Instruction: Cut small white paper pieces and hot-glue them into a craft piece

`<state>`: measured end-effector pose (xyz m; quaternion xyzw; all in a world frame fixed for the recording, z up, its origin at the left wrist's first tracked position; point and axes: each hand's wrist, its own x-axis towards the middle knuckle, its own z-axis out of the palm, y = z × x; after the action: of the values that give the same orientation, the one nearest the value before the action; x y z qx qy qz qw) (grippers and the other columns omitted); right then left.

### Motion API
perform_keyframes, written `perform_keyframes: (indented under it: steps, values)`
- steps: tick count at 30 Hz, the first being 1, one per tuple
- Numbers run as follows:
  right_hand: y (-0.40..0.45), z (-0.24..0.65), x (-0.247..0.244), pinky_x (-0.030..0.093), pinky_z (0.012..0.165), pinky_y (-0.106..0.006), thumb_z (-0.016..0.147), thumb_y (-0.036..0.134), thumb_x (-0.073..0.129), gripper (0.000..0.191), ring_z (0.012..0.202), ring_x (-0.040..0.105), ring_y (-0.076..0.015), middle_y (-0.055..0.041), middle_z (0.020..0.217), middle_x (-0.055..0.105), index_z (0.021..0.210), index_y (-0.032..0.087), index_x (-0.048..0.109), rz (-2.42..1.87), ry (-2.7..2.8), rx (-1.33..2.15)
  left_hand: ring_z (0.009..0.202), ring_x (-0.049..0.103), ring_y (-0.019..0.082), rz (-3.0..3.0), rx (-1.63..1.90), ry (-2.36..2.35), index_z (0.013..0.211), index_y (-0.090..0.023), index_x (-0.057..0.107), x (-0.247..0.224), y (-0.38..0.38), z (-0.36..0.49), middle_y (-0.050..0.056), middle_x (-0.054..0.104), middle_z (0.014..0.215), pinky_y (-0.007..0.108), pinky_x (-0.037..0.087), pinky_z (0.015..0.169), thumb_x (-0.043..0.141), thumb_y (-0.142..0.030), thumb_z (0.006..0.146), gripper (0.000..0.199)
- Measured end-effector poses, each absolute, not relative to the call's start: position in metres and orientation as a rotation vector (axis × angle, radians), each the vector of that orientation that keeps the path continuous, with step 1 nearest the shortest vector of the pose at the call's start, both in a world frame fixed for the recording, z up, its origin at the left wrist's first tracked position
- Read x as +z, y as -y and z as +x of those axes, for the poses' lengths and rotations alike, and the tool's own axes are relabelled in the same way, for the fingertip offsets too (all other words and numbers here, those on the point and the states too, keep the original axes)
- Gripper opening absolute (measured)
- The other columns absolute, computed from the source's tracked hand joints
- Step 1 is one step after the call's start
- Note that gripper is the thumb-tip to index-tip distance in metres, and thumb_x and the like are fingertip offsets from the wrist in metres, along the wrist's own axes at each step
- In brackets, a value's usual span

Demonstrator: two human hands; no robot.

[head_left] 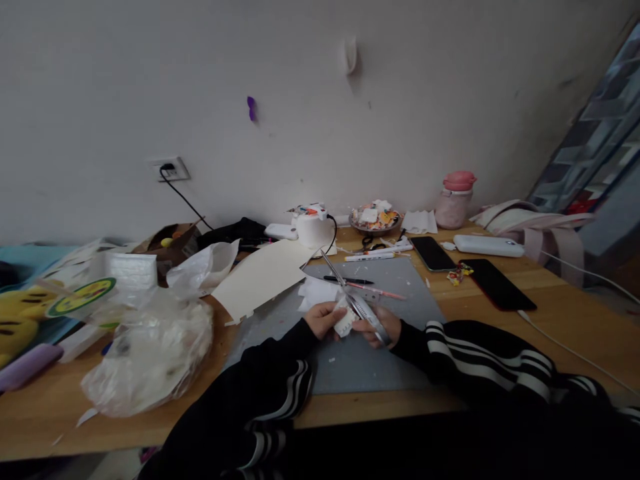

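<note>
Over the gray mat at the middle of the wooden table, your two hands are close together, each with a hold of its own. Your left hand pinches a small white piece between thumb and fingers. Your right hand is closed around the handles of the scissors, whose blades spread apart and point away from you; whether they touch the white piece, you cannot tell from here. Beyond your hands, a black pen and a pink pen lie on the mat, near a crumpled white sheet. A large cream sheet overlaps the mat's far left part. To your left sits a clear plastic bag; to your right lie two dark phones. Near the wall, a bowl holds colorful scraps, with a pink bottle to its right.
</note>
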<state>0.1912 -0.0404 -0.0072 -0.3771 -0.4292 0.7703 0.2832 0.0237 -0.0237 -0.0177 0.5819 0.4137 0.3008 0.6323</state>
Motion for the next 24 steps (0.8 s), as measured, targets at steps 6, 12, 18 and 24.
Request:
perform_keyframes:
  steps: [6, 12, 18, 24]
  values:
    - [0.034, 0.201, -0.008, 0.014, 0.03, -0.015, 0.043, 0.064, 0.069, 0.064, 0.029, 0.028, -0.0003, 0.0094, 0.057, 0.049, 0.083, 0.019, 0.048, -0.892, 1.039, 2.281, 0.034, 0.043, 0.009, 1.224, 0.874, -0.955, 0.062, -0.016, 0.053, -0.02, 0.006, 0.006, -0.002, 0.053, 0.043, 0.022, 0.03, 0.036, 0.064, -0.053, 0.06, 0.039]
    - [0.037, 0.207, -0.009, 0.01, 0.036, -0.017, 0.045, 0.066, 0.069, 0.061, 0.035, 0.032, -0.0004, 0.0024, 0.069, 0.052, 0.088, 0.025, 0.058, -0.721, 1.022, 2.479, 0.034, 0.036, 0.007, 1.09, 1.112, -0.798, 0.042, -0.018, 0.04, -0.014, 0.001, -0.004, -0.001, 0.041, 0.035, 0.024, 0.024, 0.036, 0.056, -0.048, 0.061, 0.039]
    - [0.039, 0.204, -0.012, 0.002, 0.038, -0.015, 0.054, 0.041, 0.074, 0.041, 0.036, 0.02, 0.0021, 0.0071, 0.062, 0.042, 0.088, 0.024, 0.058, -0.731, 1.051, 2.562, 0.034, 0.032, 0.004, 0.969, 1.197, -0.804, 0.046, -0.017, 0.04, -0.009, -0.003, -0.011, -0.004, 0.036, 0.037, 0.02, 0.023, 0.039, 0.055, -0.038, 0.067, 0.034]
    - [0.031, 0.209, -0.018, 0.001, 0.035, -0.014, 0.055, 0.038, 0.074, 0.05, 0.035, 0.021, 0.0022, 0.0094, 0.063, 0.042, 0.097, 0.02, 0.055, -0.54, 0.99, 2.568, 0.031, 0.029, 0.003, 0.95, 1.186, -0.854, 0.043, -0.016, 0.035, -0.008, -0.01, -0.016, -0.004, 0.032, 0.033, 0.018, 0.02, 0.038, 0.045, -0.029, 0.079, 0.04]
